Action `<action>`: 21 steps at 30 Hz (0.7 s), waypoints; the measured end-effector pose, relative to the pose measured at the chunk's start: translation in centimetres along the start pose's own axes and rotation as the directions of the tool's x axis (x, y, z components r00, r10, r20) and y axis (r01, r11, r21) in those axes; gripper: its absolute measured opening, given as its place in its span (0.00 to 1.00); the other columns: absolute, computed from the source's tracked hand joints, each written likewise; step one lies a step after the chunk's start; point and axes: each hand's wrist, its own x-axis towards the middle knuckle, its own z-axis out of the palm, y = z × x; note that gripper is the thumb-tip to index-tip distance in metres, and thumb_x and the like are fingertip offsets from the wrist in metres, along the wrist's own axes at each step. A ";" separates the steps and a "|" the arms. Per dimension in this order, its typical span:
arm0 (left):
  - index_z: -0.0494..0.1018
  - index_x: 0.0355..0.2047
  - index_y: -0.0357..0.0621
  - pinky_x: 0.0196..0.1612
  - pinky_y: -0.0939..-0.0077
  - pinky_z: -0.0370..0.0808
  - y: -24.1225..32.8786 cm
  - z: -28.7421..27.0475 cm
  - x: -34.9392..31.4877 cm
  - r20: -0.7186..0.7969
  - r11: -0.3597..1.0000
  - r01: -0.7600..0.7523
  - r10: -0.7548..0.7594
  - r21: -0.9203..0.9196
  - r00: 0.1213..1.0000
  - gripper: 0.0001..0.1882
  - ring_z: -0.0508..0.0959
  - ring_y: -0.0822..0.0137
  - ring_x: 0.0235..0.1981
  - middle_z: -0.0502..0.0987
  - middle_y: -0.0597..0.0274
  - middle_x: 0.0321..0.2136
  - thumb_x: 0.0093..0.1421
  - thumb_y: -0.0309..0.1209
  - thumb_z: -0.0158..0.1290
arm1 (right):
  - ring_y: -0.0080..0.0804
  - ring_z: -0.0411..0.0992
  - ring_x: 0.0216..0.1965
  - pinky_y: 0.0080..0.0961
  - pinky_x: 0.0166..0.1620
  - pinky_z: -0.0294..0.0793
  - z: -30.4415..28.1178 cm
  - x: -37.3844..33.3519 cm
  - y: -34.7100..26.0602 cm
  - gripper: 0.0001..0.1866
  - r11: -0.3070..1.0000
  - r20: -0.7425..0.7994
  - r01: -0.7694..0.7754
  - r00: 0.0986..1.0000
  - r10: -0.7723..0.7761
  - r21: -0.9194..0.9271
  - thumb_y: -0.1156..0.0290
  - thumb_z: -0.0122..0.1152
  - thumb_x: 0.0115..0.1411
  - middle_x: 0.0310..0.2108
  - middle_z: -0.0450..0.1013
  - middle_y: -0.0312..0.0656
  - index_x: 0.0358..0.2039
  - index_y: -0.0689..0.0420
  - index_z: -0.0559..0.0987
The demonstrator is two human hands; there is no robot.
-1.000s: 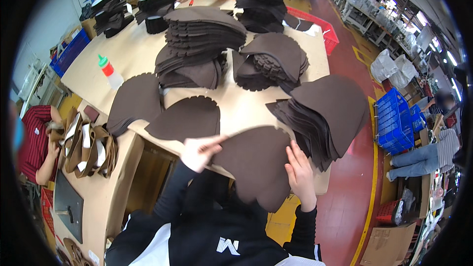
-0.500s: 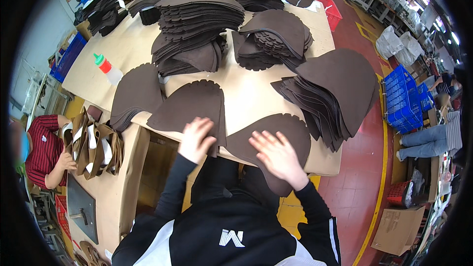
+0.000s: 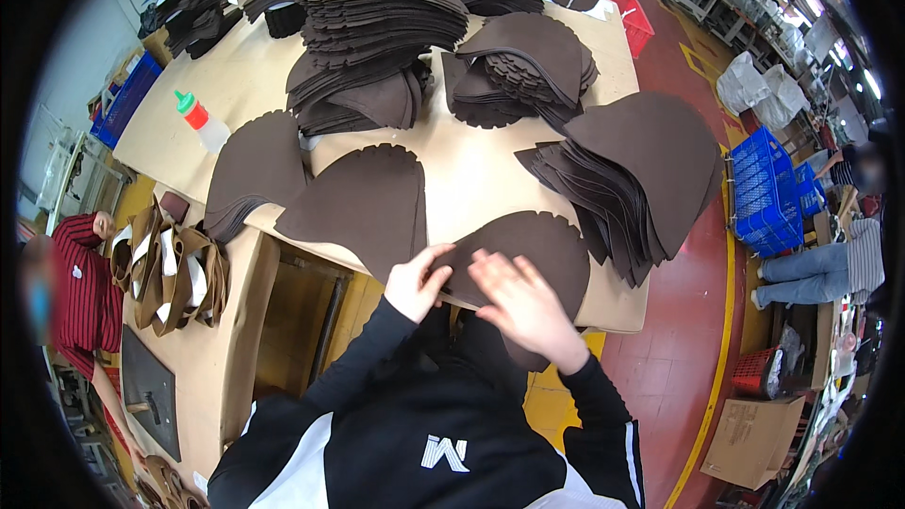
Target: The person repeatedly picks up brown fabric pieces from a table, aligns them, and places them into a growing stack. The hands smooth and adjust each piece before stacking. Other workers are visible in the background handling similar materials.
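A dark brown panel (image 3: 537,250) with a notched curved edge lies at the table's front edge. My right hand (image 3: 528,311) rests flat over it, fingers stretched out. At the panel's left edge is my left hand (image 3: 415,285), its thumb and fingers apart; whether it touches the panel is hard to make out. Just left of it lies another notched brown panel (image 3: 363,203), overlapping the corner of a small stack of panels (image 3: 255,165). A fanned stack of the same panels (image 3: 650,170) stands to the right.
Taller brown stacks (image 3: 377,19) fill the table's far side. A green-capped bottle (image 3: 201,120) stands at left. On the lower-left table are brown-and-white strips (image 3: 170,269) and a hammer (image 3: 143,405) on a black board. A person in red stripes sits there; blue crates (image 3: 768,193) stand right.
My left hand has left the left panel and moved right to the other panel's edge. My right hand has shifted slightly left. The seated person has lowered an arm.
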 end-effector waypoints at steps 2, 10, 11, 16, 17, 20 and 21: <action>0.75 0.56 0.38 0.29 0.84 0.77 -2.9 0.4 0.9 -0.074 0.994 0.007 -0.016 -0.111 0.997 0.18 0.76 0.80 0.23 0.81 0.62 0.27 0.65 0.22 0.55 | 0.31 0.63 0.67 0.38 0.69 0.58 1.7 0.2 -0.4 0.34 0.999 0.036 0.030 0.999 -0.031 0.035 0.51 0.59 0.64 0.69 0.63 0.39 0.67 0.52 0.68; 0.79 0.53 0.40 0.32 0.86 0.79 -4.1 1.1 1.1 -0.119 0.920 0.030 -0.083 -0.392 0.989 0.17 0.77 0.80 0.29 0.83 0.62 0.35 0.64 0.18 0.55 | 0.34 0.59 0.70 0.40 0.71 0.54 0.6 -0.9 8.3 0.27 0.945 0.017 -0.317 0.948 0.317 0.084 0.58 0.47 0.71 0.70 0.61 0.39 0.67 0.51 0.67; 0.80 0.52 0.40 0.32 0.86 0.79 -4.1 1.0 1.0 -0.111 0.903 0.055 -0.113 -0.427 0.987 0.17 0.77 0.80 0.28 0.83 0.62 0.35 0.64 0.18 0.55 | 0.36 0.59 0.70 0.40 0.71 0.54 0.4 -1.3 9.1 0.26 0.929 0.004 -0.351 0.936 0.353 0.115 0.58 0.47 0.71 0.70 0.61 0.39 0.67 0.51 0.67; 0.78 0.54 0.40 0.33 0.84 0.82 -5.2 0.2 -0.3 -0.108 0.856 0.122 -0.202 -0.502 0.973 0.18 0.77 0.81 0.24 0.81 0.66 0.29 0.63 0.20 0.57 | 0.44 0.61 0.68 0.45 0.69 0.57 -0.8 -3.1 9.2 0.30 0.902 -0.200 -0.429 0.881 0.428 0.043 0.57 0.53 0.69 0.68 0.62 0.49 0.66 0.61 0.67; 0.77 0.55 0.40 0.33 0.84 0.82 -5.9 0.1 -0.8 -0.093 0.834 0.139 -0.222 -0.533 0.971 0.19 0.77 0.81 0.24 0.80 0.67 0.28 0.63 0.20 0.57 | 0.44 0.60 0.69 0.44 0.70 0.56 -0.9 -2.8 8.5 0.31 0.913 -0.198 -0.407 0.893 0.405 0.034 0.57 0.54 0.69 0.69 0.61 0.49 0.66 0.61 0.66; 0.73 0.60 0.39 0.32 0.83 0.82 -6.7 0.2 -2.1 -0.064 0.804 0.178 -0.258 -0.568 0.964 0.23 0.76 0.81 0.23 0.75 0.72 0.22 0.64 0.22 0.58 | 0.45 0.56 0.71 0.43 0.71 0.52 -0.1 -1.8 7.6 0.36 0.935 -0.131 -0.350 0.926 0.354 0.051 0.53 0.54 0.67 0.70 0.58 0.51 0.69 0.61 0.61; 0.73 0.60 0.39 0.32 0.84 0.82 -6.6 0.2 -2.4 -0.073 0.816 0.173 -0.254 -0.552 0.965 0.23 0.76 0.81 0.23 0.76 0.71 0.22 0.64 0.23 0.58 | 0.45 0.55 0.72 0.44 0.72 0.50 1.2 -1.8 7.4 0.39 0.936 -0.004 -0.352 0.936 0.352 0.007 0.48 0.53 0.67 0.71 0.56 0.51 0.70 0.62 0.60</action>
